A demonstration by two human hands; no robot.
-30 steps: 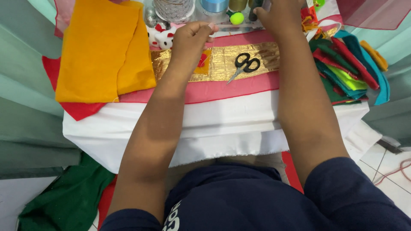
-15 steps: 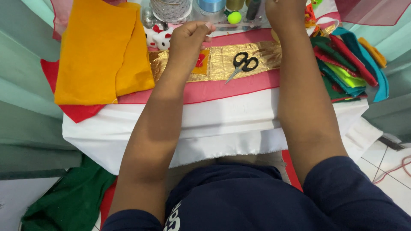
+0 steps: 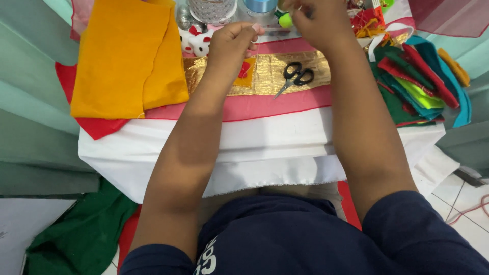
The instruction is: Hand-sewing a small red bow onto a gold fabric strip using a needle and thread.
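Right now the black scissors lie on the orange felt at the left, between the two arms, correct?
Not quite. In the head view the black scissors lie on the gold strip, between the two arms; the orange felt at the left carries nothing.

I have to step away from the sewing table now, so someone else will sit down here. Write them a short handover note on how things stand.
Left hand: fingers pinched shut above the gold strip; what it pinches is too small to tell, perhaps a thread.
Right hand: closed near the green ball at the far edge; its grip contents are hidden.
Black scissors lie free on the gold strip, beside a small orange-and-red patch.
Folded orange felt lies left, a stack of coloured felt pieces right.
Done: materials laid out.
Left: no stitching visible yet.
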